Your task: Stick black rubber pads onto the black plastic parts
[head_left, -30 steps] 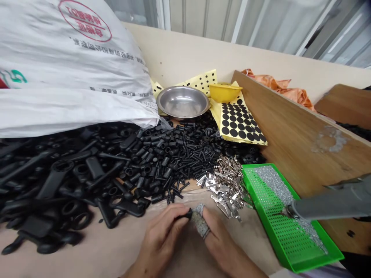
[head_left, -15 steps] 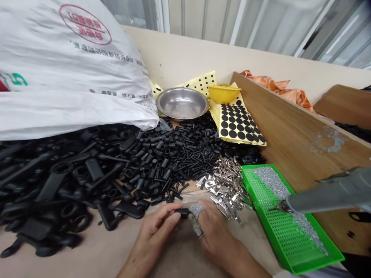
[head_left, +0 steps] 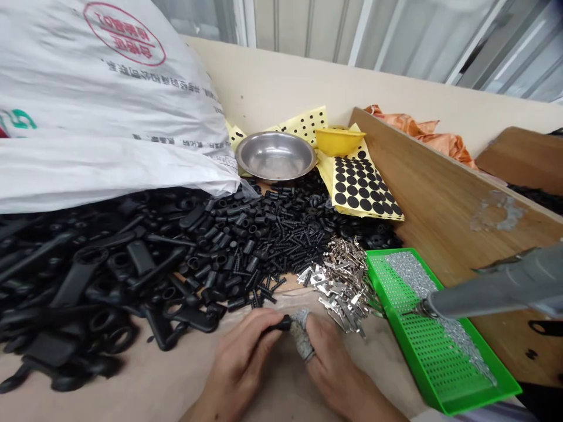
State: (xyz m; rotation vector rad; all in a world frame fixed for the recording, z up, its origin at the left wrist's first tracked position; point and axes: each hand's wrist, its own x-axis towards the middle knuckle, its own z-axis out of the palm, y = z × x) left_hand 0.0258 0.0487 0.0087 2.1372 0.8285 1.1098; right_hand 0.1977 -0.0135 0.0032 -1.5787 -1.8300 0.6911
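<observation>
A small black plastic part (head_left: 284,323), dark and roughly cylindrical, is held between my two hands above the near tabletop. My left hand (head_left: 246,346) is closed around its left portion and hides most of it. On the right end, the grey-wrapped thumb and finger of my right hand (head_left: 328,346) are pressed together against the part; the exact contact is hidden. Just beyond my hands lie a pile of black ribbed pins (head_left: 299,237) and short black sleeves (head_left: 217,258). Shiny metal clips (head_left: 345,281) are heaped beyond my right hand.
A green perforated tray (head_left: 440,357) with small silver pieces stands at right, a grey tool (head_left: 492,287) reaching over it. Large black handles (head_left: 83,275) cover the left. Behind are a white sack (head_left: 109,105), a steel bowl (head_left: 277,155), a yellow bowl (head_left: 339,140) and sticker sheets (head_left: 365,190).
My left hand has turned and its fingers now cover more of the black part. The part points more up to the right. My right hand has shifted slightly right.
</observation>
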